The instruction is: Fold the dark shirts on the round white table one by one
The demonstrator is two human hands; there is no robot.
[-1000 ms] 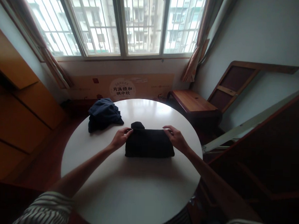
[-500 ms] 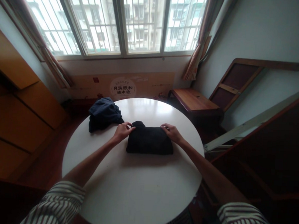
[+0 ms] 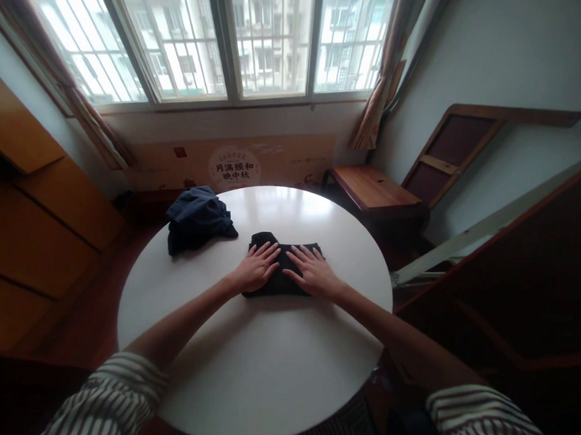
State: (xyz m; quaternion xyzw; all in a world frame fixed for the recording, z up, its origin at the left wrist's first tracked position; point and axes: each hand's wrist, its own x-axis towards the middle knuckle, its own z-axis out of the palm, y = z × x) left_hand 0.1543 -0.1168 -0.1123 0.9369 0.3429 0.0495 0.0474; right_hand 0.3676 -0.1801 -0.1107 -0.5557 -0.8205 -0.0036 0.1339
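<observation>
A folded black garment (image 3: 281, 269) lies near the middle of the round white table (image 3: 258, 365). My left hand (image 3: 255, 268) rests flat on its left half, fingers spread, and my right hand (image 3: 313, 272) presses flat on its right half. The two hands lie close together, with a strip of black cloth showing between them. To the left, a crumpled dark navy garment (image 3: 199, 219) sits in a loose heap near the table's far edge, apart from both hands.
Behind the table stand a low wooden bench (image 3: 372, 188) and a leaning wooden chair frame (image 3: 449, 154). Orange wooden cabinets (image 3: 32, 223) fill the left side. A barred window (image 3: 222, 38) with curtains spans the back wall, above a printed cardboard panel (image 3: 229, 165).
Both hands have moved from the garment's ends onto its top, lying flat side by side. The black garment now looks narrower and more compact. The view has tilted slightly.
</observation>
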